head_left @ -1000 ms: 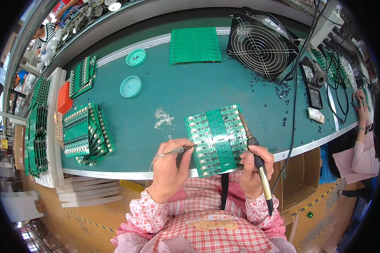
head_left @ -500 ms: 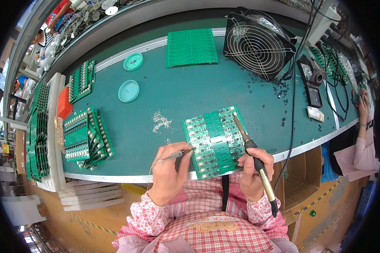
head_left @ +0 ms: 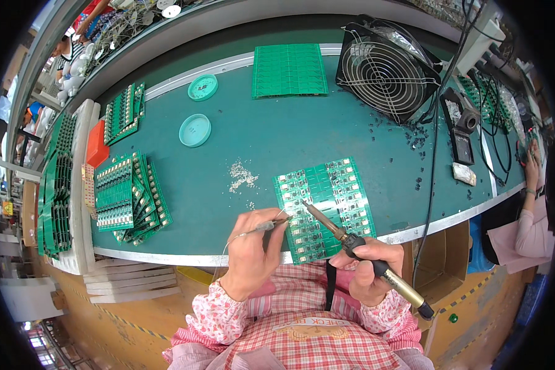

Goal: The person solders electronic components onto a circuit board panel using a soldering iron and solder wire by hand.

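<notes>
A green circuit board panel with rows of small parts lies at the bench's front edge. My right hand is closed around the dark and gold handle of a soldering iron. Its tip reaches the left half of the panel, over the parts there; contact is too small to tell. At the panel's left edge, my left hand pinches a slim grey tube with thin wire, which looks like solder wire, trailing down past the wrist. The tube's dark pointed end is close to the panel.
Tiny pale parts are scattered left of the panel. Two turquoise lids, stacked boards, another panel, a black fan and an iron stand surround the work. A black cable hangs at right, near a co-worker's hand.
The soldering iron has swung from the panel's upper right to its left half, its handle now lying flatter. My left hand stays near the panel's left edge. The whole view has shifted slightly.
</notes>
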The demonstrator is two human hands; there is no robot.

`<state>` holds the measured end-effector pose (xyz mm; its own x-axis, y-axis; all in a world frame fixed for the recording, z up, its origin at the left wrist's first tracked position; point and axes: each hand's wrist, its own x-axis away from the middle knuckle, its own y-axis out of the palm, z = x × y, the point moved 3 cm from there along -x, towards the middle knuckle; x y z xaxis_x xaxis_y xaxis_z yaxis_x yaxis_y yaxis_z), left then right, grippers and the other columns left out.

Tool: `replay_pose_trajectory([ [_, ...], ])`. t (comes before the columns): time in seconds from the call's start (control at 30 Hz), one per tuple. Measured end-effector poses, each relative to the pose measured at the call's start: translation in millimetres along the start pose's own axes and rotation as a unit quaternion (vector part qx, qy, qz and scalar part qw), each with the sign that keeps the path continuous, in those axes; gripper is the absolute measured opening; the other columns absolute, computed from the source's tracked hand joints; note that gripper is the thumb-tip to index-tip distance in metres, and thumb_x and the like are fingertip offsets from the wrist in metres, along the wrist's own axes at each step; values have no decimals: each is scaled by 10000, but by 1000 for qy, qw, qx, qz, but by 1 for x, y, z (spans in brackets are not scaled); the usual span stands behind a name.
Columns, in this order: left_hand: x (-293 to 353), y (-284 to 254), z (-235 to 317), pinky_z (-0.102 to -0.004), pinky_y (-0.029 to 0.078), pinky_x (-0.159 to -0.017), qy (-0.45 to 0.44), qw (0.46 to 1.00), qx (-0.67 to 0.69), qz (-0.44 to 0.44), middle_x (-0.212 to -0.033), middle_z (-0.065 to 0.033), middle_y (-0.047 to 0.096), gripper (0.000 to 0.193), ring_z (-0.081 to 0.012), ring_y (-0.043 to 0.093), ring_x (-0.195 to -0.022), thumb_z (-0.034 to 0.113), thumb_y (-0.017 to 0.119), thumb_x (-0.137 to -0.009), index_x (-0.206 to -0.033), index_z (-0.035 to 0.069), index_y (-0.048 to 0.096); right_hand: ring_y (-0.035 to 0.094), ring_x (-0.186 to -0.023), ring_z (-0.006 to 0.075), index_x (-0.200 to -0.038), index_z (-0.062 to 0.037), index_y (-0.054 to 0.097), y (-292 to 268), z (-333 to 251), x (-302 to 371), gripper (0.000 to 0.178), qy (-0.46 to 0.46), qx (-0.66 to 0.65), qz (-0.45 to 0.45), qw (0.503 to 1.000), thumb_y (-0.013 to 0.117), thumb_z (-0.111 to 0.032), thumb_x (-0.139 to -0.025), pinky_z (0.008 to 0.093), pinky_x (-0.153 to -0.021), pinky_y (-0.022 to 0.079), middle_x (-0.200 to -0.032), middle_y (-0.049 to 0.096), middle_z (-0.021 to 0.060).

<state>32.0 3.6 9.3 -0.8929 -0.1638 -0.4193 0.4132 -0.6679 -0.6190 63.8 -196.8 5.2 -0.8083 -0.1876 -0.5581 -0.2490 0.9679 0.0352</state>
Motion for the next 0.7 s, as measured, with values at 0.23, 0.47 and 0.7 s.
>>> replay_pose_trajectory([
  [0.23, 0, 0, 0, -371, 508, -745, -7, 1000, 3, 4, -961, -87, 690, 226, -302, 639, -845, -37, 719, -801, -1006, 39, 661, 670, -550, 173, -1073, -30, 572, 5, 2, -3, 191, -12, 6, -11, 1000, 660, -133, -939, 292, -505, 514, -703, 719, 88],
  [0.47, 0, 0, -1, -375, 508, -747, -5, 1000, 4, 6, -959, -89, 689, 237, -306, 637, -852, -35, 721, -800, -1015, 42, 656, 665, -537, 170, -1071, -21, 577, 6, 3, -4, 191, -30, 3, -10, 999, 657, -137, -942, 289, -488, 508, -699, 717, 84],
  [0.7, 2, 0, 0, -383, 512, -743, -9, 1000, 3, 2, -960, -92, 688, 238, -315, 637, -857, -33, 723, -800, -1015, 45, 658, 671, -541, 171, -1072, -12, 579, 7, 2, -5, 195, -37, 7, -13, 999, 655, -137, -943, 285, -486, 517, -692, 712, 83],
])
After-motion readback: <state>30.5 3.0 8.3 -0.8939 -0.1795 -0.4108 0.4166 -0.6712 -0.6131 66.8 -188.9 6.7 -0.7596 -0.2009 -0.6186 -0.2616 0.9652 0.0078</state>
